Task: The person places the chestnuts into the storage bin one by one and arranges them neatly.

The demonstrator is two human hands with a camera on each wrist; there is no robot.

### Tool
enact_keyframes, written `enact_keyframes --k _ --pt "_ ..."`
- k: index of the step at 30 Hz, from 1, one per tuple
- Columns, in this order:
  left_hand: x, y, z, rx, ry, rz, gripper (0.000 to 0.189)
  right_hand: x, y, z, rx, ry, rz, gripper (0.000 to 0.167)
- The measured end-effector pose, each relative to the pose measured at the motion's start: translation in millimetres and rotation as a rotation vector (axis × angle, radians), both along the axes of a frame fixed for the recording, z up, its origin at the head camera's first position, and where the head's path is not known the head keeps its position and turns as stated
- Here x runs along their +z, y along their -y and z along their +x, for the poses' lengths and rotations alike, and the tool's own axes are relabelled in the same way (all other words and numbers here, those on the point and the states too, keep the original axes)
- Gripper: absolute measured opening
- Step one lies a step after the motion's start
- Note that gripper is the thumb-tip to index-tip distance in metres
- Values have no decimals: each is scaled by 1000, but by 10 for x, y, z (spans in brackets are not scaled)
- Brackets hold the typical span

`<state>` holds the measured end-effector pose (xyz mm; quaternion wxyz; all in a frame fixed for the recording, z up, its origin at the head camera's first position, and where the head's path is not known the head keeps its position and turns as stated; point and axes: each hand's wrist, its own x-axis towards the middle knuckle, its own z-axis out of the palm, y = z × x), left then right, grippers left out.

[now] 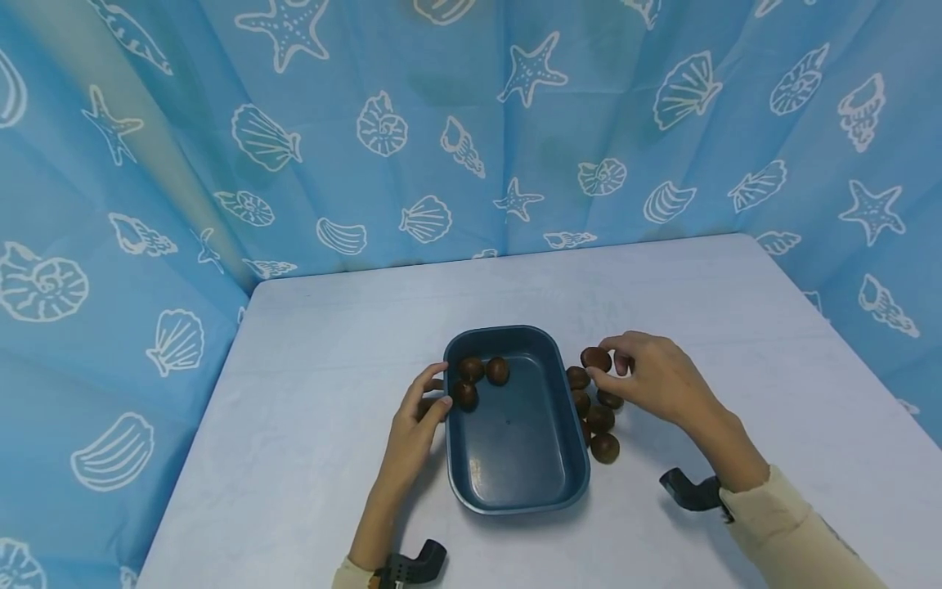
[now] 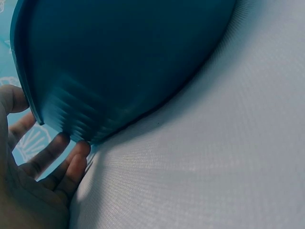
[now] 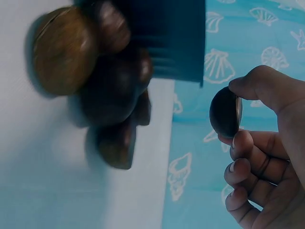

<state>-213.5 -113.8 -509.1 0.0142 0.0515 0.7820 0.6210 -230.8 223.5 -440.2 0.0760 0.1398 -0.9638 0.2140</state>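
A dark blue tray [image 1: 515, 499] stands on the table with several chestnuts inside, near its far left corner; one is a brown chestnut [image 1: 497, 371]. At the tray's left side is my left hand [image 1: 416, 421], its fingertips against the outer wall, as the tray's side [image 2: 119, 62] shows in the left wrist view. My right hand [image 1: 655, 376] pinches a chestnut [image 3: 224, 112] between thumb and fingers, held above the other chestnuts. Below it, along the tray's right side, lies a cluster of chestnuts, among them a round chestnut [image 1: 605, 448] at the near end.
A white cloth covers the table [image 1: 331, 343]. Behind it and at both sides hangs a blue curtain [image 1: 441, 164] with white shells and starfish. Each wrist carries a black camera mount, such as the right mount [image 1: 692, 491].
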Motion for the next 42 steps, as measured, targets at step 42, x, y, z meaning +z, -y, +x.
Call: enact_keyframes --k 42 --pt "-110 43 -57 -23 -27 19 44 -75 946 -75 275 -65 17 28"
